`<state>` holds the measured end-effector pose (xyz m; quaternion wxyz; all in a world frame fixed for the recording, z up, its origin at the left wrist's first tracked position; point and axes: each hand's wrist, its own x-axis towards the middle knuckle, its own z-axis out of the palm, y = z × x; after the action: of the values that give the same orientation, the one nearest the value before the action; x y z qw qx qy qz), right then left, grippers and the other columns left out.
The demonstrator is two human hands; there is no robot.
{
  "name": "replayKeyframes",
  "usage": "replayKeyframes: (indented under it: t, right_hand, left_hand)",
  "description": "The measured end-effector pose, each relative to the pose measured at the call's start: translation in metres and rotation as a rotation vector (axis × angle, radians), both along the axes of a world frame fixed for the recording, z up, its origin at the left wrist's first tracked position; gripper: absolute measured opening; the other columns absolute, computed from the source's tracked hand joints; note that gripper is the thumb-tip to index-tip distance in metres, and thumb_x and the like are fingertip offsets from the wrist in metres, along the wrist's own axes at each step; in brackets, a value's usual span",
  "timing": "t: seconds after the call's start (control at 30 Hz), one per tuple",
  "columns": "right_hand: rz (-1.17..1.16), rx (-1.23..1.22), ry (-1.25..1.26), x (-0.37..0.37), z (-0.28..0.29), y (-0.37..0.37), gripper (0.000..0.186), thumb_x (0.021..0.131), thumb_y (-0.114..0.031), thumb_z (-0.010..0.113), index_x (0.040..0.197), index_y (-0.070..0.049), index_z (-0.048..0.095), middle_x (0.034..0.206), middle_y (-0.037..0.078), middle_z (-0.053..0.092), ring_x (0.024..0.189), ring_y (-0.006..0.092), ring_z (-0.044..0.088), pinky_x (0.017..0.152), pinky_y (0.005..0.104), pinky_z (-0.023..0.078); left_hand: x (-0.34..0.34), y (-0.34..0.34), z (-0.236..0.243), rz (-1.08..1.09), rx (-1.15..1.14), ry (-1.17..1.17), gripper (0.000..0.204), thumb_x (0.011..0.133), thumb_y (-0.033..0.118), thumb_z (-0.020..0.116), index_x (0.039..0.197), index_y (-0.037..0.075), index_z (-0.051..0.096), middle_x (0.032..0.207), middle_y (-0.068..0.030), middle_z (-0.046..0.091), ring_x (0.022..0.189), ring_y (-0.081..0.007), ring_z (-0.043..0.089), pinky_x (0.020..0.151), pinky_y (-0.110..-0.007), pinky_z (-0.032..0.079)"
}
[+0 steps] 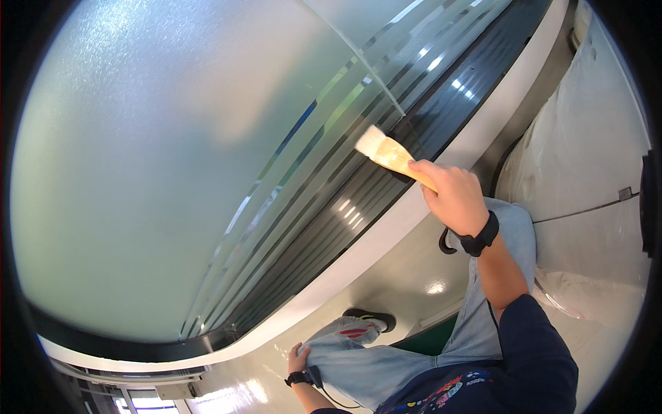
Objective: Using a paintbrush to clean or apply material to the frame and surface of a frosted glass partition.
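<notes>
My right hand (456,195) is wrapped round the wooden handle of a wide flat brush (394,156). Its pale bristles point up and left, in front of the striped lower part of a frosted glass panel (172,179). Whether the bristle tips touch the glass I cannot tell. Down at the lower middle, my left hand (298,359) lies on the knee of my light blue jeans (372,369), holding nothing, its fingers partly out of sight. Each wrist has a black band.
A white curved ledge (386,243) runs below the glass, beside a dark strip (296,265). To the right stands a large pale panelled surface (586,159). Under me are a shiny floor (407,286) and something green (427,339). A thin cord hangs near my left wrist.
</notes>
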<state>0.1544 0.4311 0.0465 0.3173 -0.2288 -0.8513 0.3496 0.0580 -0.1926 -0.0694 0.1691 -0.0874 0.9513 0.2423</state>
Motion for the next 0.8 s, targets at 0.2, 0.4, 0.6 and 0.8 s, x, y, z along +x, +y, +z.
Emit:
replayKeyframes:
  t: [0.2,0.4,0.6,0.8]
  right_hand:
    - [0.011,-0.074,0.08,0.004,0.006,0.005,0.039,0.072,-0.001,0.056,0.111,-0.008,0.056,0.076,0.015,0.059,0.065,0.0309,0.056,0.059,0.0367,0.044]
    - [0.189,-0.357,0.36,0.012,0.024,0.009,0.044,0.073,0.009,0.054,0.115,-0.006,0.054,0.077,0.006,0.052,0.06,0.0132,0.049,0.058,0.0234,0.04]
    - [0.146,-0.361,0.466,0.008,0.026,0.003,0.041,0.073,0.011,0.054,0.111,-0.005,0.056,0.08,0.005,0.053,0.063,0.0103,0.05,0.059,0.0213,0.041]
    - [-0.188,-0.086,0.474,0.009,0.02,0.02,0.034,0.073,0.009,0.054,0.102,-0.007,0.06,0.084,0.009,0.054,0.068,0.0242,0.056,0.059,0.0283,0.044]
  left_hand:
    - [0.0,0.006,0.005,0.019,-0.008,-0.025,0.056,0.071,0.033,0.072,0.113,0.0,0.057,0.113,-0.0218,0.056,0.108,-0.0291,0.052,0.091,-0.036,0.04]
    - [-0.001,0.005,0.003,-0.013,-0.01,-0.003,0.056,0.071,0.034,0.072,0.113,0.0,0.057,0.112,-0.0215,0.056,0.108,-0.0294,0.052,0.091,-0.036,0.04]
    - [0.0,0.006,0.005,-0.028,-0.024,0.009,0.055,0.072,0.034,0.071,0.113,0.0,0.057,0.112,-0.0214,0.057,0.108,-0.0292,0.052,0.092,-0.035,0.04]
    - [0.001,0.009,0.007,-0.011,-0.01,0.008,0.055,0.072,0.033,0.071,0.112,-0.001,0.057,0.111,-0.0219,0.057,0.106,-0.0286,0.054,0.091,-0.035,0.041]
